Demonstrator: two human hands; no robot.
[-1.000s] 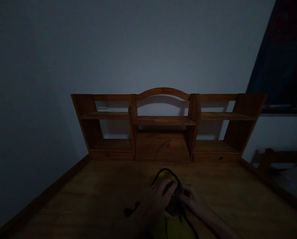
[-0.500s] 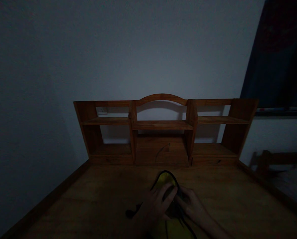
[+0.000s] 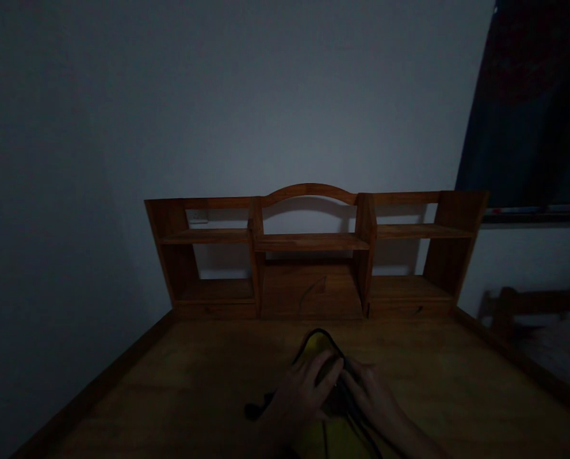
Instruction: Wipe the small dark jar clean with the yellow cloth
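Our left hand (image 3: 298, 396) resting fingers-down on a yellow, black-edged cloth (image 3: 315, 345), our right hand (image 3: 372, 396) touching it just beside — whether either grips we cannot tell — cloth lying on the desk (image 3: 170, 395), before the wooden shelf unit (image 3: 308, 242)

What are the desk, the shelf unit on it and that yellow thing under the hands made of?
Desk: wood, it seems, warm brown with faint grain, matt. Shelf unit: the same brown wood, flat boards and an arched top rail. Yellow thing: probably soft fabric with black edging; the dim light leaves this open.
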